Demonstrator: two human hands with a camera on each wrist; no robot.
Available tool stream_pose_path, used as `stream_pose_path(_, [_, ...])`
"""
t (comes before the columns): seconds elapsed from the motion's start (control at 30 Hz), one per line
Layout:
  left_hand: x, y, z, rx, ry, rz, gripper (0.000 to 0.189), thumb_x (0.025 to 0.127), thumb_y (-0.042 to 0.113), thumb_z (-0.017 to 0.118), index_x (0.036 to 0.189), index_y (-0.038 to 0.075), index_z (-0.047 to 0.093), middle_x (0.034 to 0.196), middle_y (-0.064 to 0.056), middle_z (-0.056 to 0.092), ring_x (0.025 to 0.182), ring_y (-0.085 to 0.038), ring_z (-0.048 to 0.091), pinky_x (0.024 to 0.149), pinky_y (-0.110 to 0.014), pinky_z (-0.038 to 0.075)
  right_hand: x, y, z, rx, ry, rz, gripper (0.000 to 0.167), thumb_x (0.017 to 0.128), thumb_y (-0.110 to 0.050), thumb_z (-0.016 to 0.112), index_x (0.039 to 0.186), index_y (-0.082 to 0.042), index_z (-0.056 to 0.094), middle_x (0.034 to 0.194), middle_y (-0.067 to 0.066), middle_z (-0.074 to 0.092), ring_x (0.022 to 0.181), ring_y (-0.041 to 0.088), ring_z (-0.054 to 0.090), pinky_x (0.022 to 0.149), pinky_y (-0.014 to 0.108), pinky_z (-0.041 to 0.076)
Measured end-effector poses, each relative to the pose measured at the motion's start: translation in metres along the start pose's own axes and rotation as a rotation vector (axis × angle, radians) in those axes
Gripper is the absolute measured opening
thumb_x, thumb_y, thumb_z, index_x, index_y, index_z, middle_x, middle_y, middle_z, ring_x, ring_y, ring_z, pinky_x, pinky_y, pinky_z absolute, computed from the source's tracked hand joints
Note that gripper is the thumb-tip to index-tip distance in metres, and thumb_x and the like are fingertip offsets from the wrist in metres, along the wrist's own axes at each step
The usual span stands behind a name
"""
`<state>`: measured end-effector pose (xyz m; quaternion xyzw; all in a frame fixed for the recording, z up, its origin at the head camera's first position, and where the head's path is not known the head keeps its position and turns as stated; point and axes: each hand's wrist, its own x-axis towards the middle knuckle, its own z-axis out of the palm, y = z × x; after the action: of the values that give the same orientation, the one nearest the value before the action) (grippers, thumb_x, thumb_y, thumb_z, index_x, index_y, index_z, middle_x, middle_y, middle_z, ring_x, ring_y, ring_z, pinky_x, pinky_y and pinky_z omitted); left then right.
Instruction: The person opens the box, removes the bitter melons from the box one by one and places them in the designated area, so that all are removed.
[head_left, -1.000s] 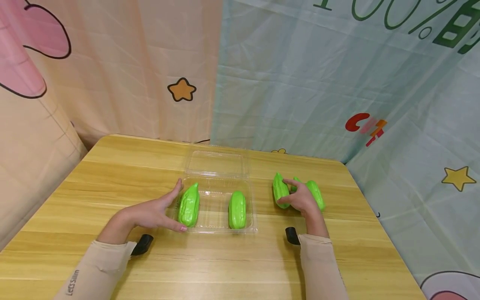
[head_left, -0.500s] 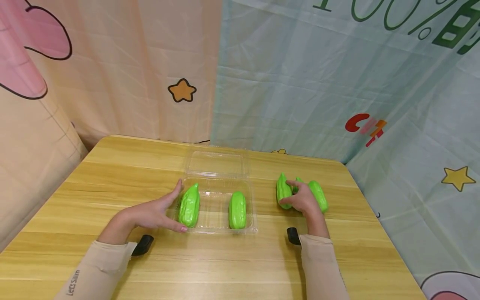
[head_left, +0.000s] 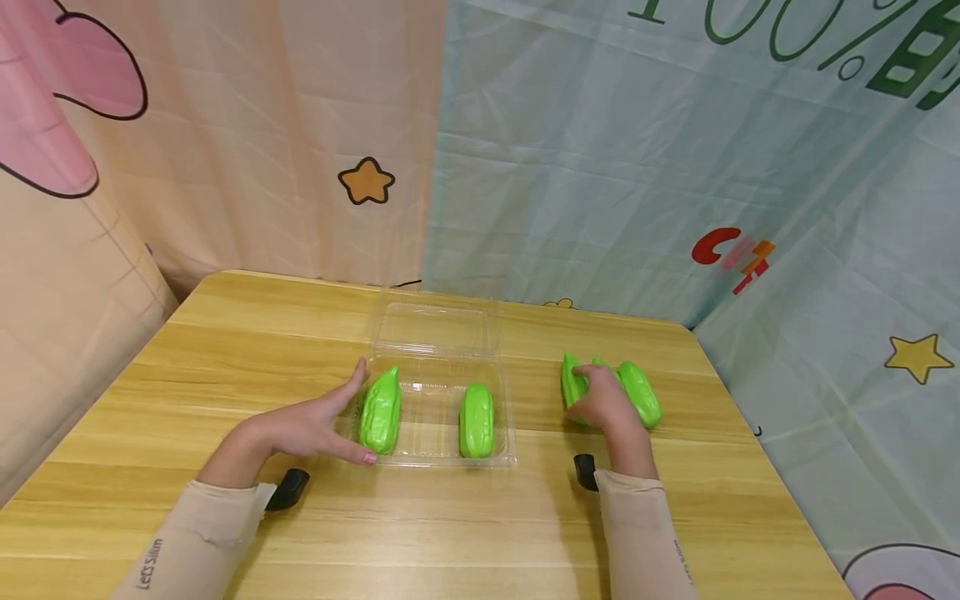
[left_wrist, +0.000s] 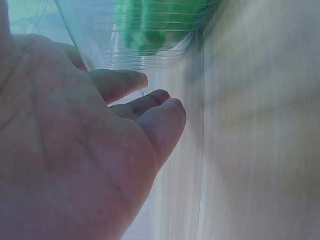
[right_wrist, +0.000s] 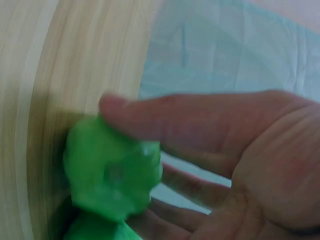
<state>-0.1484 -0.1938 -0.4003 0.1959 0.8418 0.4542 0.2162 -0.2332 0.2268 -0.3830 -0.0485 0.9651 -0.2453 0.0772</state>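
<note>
Beige sleeves (head_left: pixel 647 537) bear dark lettering (head_left: pixel 148 564) beside black wrist pieces (head_left: pixel 288 490).

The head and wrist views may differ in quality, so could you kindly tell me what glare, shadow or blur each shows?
Head view: fairly sharp, pale glare on the tabletop in front of the clear container, soft shadow beside the right sleeve; left wrist view: hazy, the left hand soft-edged; right wrist view: the green vegetable in the right hand blurred, dark shadow beside it.

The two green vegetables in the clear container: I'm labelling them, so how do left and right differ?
The left vegetable has a pointed far end; the right vegetable a rounded one. The left vegetable lies slightly slanted; the right vegetable lies nearly straight. Both are bright green.
</note>
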Motion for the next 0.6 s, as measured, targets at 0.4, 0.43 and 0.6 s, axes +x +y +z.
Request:
stream_pose_path(0.4, [0.001, -0.001, 0.0, 0.006, -0.002, -0.003, 0.136, 0.083, 0.032, 0.086, 0.154, 0.008, -0.028, 0.163, -0.023, -0.02, 0.147, -0.049, -0.01, 0.113, -0.068, 0.005, -0.005, -0.008, -0.006, 0.025, 0.059, -0.064, 0.078, 0.078, -0.003, 0.083, 0.145, 0.009, 0.045, 0.153, 0.033, 0.032, 0.139, 0.051, 0.031, 0.11, 0.058, 0.034])
stream_pose_path(0.43, [0.001, -0.002, 0.001, 0.008, -0.001, -0.005, 0.136, 0.083, 0.033, 0.086, 0.154, 0.008, -0.028, 0.163, -0.023, -0.02, 0.147, -0.048, -0.01, 0.114, -0.067, 0.004, -0.005, -0.009, -0.007, 0.05, 0.073, -0.075, 0.081, 0.079, -0.006, 0.084, 0.147, 0.008, 0.044, 0.154, 0.032, 0.03, 0.14, 0.051, 0.03, 0.109, 0.06, 0.034])
stream_pose_path(0.6, [0.003, -0.004, 0.002, 0.02, 0.003, -0.018, 0.136, 0.082, 0.035, 0.085, 0.154, 0.008, -0.027, 0.163, -0.021, -0.02, 0.148, -0.045, -0.01, 0.115, -0.065, 0.004, -0.008, -0.014, -0.011, 0.253, 0.149, -0.165, 0.097, 0.078, -0.019, 0.089, 0.157, -0.004, 0.033, 0.162, 0.022, 0.021, 0.146, 0.045, 0.022, 0.111, 0.06, 0.032])
